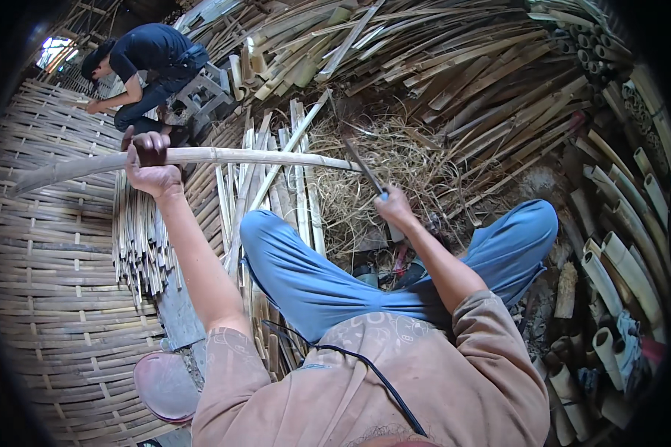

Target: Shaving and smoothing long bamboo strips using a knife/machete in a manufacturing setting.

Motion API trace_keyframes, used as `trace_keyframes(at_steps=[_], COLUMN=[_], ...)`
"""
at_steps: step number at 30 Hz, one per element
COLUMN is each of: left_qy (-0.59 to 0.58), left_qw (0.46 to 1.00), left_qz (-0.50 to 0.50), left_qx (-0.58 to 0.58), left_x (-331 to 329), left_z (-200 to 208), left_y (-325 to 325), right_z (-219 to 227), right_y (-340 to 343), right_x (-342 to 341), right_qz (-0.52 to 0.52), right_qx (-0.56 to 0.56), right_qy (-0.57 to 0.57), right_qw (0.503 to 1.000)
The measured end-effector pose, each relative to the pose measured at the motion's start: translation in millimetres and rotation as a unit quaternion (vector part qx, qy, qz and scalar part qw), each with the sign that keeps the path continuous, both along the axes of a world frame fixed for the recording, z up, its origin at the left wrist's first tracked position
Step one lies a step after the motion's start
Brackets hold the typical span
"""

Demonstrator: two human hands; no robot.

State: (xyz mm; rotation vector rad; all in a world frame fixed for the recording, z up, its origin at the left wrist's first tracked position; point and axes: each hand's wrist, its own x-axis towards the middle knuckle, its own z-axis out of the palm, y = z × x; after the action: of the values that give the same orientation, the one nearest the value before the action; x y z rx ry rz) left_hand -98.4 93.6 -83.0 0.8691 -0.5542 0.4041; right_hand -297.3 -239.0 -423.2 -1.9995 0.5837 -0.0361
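I see the left hand (153, 165), fingers curled round a long, pale, curved bamboo strip (253, 156), presumably steadying its tip, which, right of those fingers, seems to meet the narrow, dark metal knife (362, 162) gripped in the right hand (396, 206).

The room is rather dim, and white daylight enters through a bright opening (56, 52) at the upper left. Along the left side, a large woven bamboo mat (67, 298) spreads widely. Near its upper end stands a low grey stool (205, 97). Pale curly bamboo shavings (417, 167) cover the middle of the floor. Behind them lies a deep heap of split bamboo strips (440, 59), while cut bamboo tubes (632, 279) crowd the right side.
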Motion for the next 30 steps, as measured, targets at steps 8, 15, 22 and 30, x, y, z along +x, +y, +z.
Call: trace_keyframes(at_steps=[8,15,22,30], left_qy=[0.028,-0.004,0.004,-0.027], left_qw=[0.995,0.998,0.997,0.997], left_qz=[0.062,0.038,0.040,-0.015], left_qx=[0.072,0.054,0.062,0.066], left_x=[-10.8,-5.0,0.4,-4.8], left_z=[8.1,10.4,6.1,12.6], left_y=[-21.9,-30.6,-25.8,-34.5], right_z=[67.9,74.7,59.3,60.8], right_y=[83.3,67.1,89.8,48.9], right_x=[14.6,13.4,18.1,18.5], right_qz=[0.077,0.055,0.126,0.072], right_qx=[0.077,-0.004,-0.034,-0.023], right_qy=[-0.120,0.002,-0.224,-0.018], right_qw=[0.987,0.998,0.966,0.997])
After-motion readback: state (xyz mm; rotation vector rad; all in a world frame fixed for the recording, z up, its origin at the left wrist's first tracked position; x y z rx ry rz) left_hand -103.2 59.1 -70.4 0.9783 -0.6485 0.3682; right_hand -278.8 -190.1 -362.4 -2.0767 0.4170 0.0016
